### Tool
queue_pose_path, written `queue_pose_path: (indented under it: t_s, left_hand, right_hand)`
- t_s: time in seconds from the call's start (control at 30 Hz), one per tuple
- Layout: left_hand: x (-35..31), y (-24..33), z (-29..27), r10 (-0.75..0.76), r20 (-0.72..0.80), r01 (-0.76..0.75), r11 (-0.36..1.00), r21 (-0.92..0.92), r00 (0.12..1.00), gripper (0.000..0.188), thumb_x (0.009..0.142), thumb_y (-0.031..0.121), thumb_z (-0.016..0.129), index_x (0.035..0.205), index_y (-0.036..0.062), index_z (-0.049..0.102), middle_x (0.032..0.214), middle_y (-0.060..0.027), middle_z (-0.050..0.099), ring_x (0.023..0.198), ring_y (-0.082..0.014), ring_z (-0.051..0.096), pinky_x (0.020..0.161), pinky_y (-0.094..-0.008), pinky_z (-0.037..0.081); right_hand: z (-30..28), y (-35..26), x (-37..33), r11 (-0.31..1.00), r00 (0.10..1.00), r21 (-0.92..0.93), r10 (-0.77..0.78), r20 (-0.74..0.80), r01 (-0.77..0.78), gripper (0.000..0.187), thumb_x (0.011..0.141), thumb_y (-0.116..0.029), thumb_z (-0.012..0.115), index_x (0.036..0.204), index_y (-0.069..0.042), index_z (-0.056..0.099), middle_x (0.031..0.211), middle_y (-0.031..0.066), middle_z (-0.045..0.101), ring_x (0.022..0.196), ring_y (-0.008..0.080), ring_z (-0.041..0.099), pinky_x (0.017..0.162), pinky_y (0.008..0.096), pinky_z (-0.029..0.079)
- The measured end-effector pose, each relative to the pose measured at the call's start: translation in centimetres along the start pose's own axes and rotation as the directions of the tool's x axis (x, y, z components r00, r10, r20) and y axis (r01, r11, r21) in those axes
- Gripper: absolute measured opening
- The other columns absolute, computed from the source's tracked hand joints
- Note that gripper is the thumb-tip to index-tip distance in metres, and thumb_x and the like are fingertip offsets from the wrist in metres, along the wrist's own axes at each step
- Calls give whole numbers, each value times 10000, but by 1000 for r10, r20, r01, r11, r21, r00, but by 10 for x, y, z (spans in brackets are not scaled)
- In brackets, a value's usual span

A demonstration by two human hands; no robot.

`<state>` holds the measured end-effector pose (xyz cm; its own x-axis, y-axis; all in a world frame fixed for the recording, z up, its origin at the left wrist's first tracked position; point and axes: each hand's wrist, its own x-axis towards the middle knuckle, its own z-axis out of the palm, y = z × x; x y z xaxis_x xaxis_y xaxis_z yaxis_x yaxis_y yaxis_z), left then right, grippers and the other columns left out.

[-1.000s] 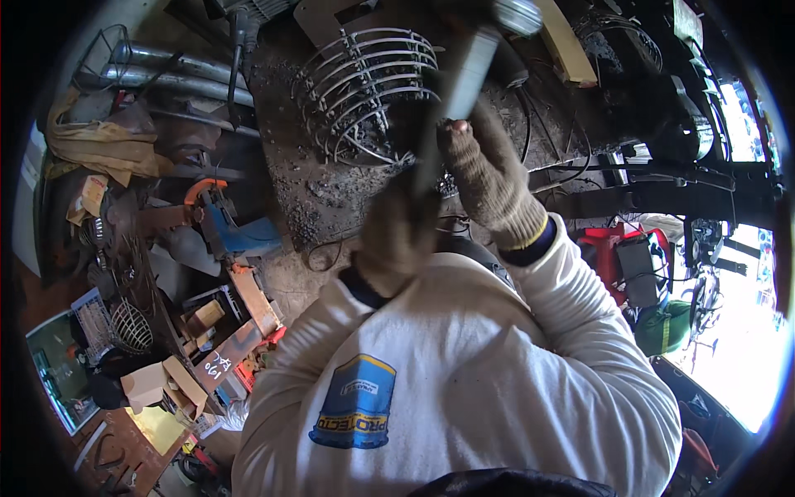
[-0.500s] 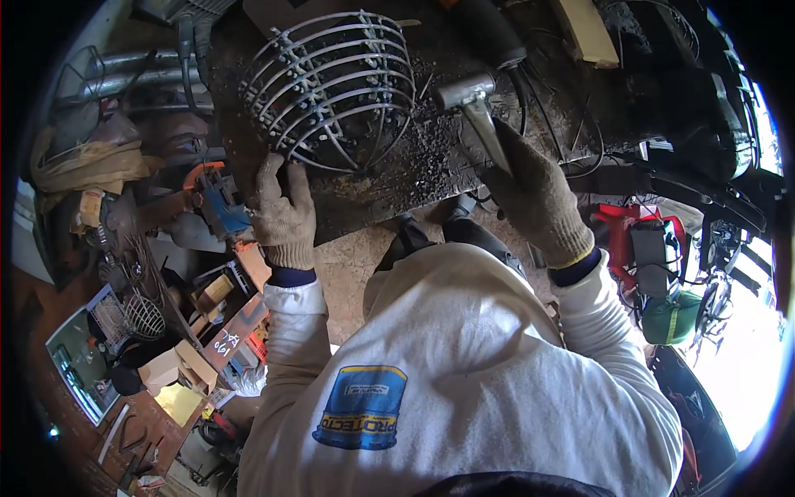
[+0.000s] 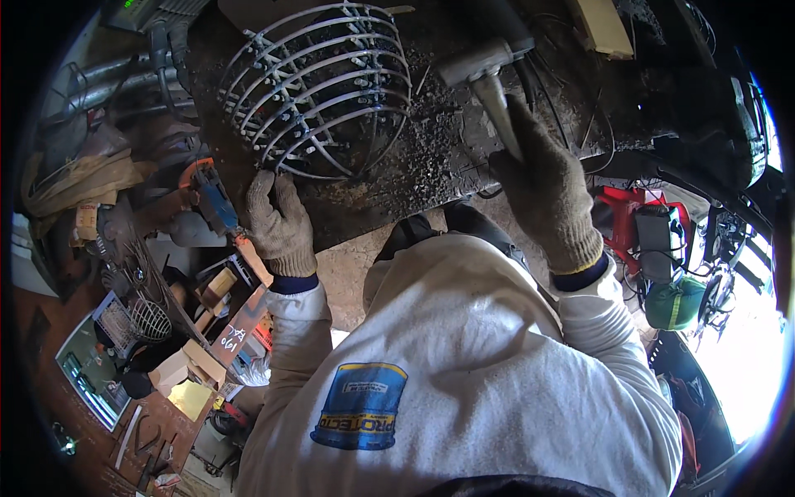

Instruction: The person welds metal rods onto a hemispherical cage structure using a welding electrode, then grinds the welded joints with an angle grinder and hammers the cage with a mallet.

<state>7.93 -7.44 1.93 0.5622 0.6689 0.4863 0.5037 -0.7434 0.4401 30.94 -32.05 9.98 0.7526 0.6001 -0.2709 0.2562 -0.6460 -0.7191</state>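
On the dark, gritty workbench (image 3: 352, 209) lies the curved wire cage (image 3: 321, 93). My right hand (image 3: 548, 195) is closed around the hammer (image 3: 498, 106); my left hand (image 3: 283, 225) is at the cage's near edge, gripping or not, I cannot tell.

Mounted on the head, left of a side-by-side pair; wide fisheye, upright, unmirrored. Pointed steeply down, nearest to the white shirt (image 3: 497, 356) at lower middle. Directed onward past the left hand (image 3: 280, 224) and right hand (image 3: 548, 195) to the workbench (image 3: 356, 207) and wire cage (image 3: 286, 77), farther off at the top. Spread wide enough to include the floor (image 3: 339, 282), a brown table (image 3: 178, 427) at lower left and a bright opening (image 3: 737, 352) at far right. Darkened at the corners.
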Motion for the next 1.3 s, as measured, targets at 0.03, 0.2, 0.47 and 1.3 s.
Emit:
queue_pose_path:
  t_s: [0.03, 0.2, 0.47, 1.3]
  left_hand:
    - [-1, -1, 0, 1, 3, -1, 1000, 0, 1000, 241, 917, 73, 758, 1128, 2, 665, 1098, -194, 722, 991, -334, 708, 897, -396, 558]
    - [-2, -8, 3, 33, -21, -32, 999, 9, 999, 215, 905, 51, 759, 1093, 10, 663, 1077, -187, 703, 984, -335, 694, 887, -404, 548]
    - [-3, -17, 4, 56, -27, -57, 998, -31, 998, 217, 897, 47, 763, 1084, 28, 655, 1031, -171, 672, 960, -338, 667, 872, -428, 534]
    - [2, -12, 3, -7, 0, 7, 990, -143, 1000, 145, 879, -25, 681, 1024, -39, 672, 1058, -199, 689, 963, -329, 649, 914, -433, 516]
  right_hand:
    - [-1, -4, 1, 999, 1000, -36, -8, -12, 7, 646, 925, -167, 693, 1519, -49, 466, 1283, 252, 668, 1119, 332, 705, 926, 387, 555]
    - [10, 21, -1, 971, 989, -191, -131, 69, 142, 619, 928, -162, 682, 1507, -73, 481, 1198, 253, 694, 1086, 375, 704, 894, 419, 567]
    - [5, 9, 2, 994, 988, -20, -110, -106, 108, 622, 930, -183, 693, 1506, -73, 483, 1141, 247, 710, 1040, 378, 720, 870, 442, 582]
    - [2, -2, 1, 987, 985, -158, 32, 171, -4, 602, 950, -207, 678, 1520, -167, 488, 1151, 200, 717, 1023, 343, 730, 872, 433, 593]
